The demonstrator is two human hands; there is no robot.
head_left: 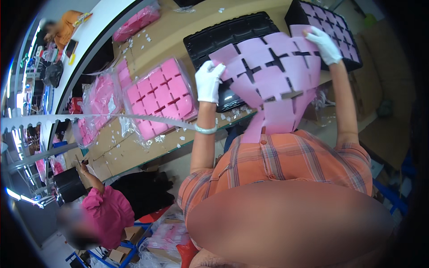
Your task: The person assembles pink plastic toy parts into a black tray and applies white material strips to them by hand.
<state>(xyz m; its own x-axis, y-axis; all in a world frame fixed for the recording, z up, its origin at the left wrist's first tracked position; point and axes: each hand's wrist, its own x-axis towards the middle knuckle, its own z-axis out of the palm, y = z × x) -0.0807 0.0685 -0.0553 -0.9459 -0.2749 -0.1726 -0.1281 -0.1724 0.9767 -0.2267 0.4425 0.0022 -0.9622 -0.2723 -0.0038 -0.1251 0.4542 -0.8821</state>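
Lilac slotted sheet (pixel 268 87), between one and two o'clock in the head view, hangs spread between two white-gloved hands. At its ten o'clock corner the left hand (pixel 208 82) has its fingers closed on the edge; at its one o'clock corner the right hand (pixel 325 46) pinches the other side, fingers narrow around the material. The sheet sags toward six o'clock, where its lower end comes up to the plaid shirt (pixel 268 156); whether they touch cannot be told. It covers part of a black tray (pixel 232 31) at twelve o'clock, but contact between those two is also unclear.

The step in hand looks like supporting and opening out the sheet. The next move probably calls for both hands to keep it taut and raise the drooping end, since the slotted strips seem floppy and could twist or fold.

Between one and two o'clock, beyond the sheet, a black box (pixel 294 17) holds similar lilac pieces. At ten o'clock a pink pack (pixel 161 98) in clear plastic lies on the scrap-strewn surface (pixel 174 35). No brand, label or writing is readable on the sheet, tray, box or pack.
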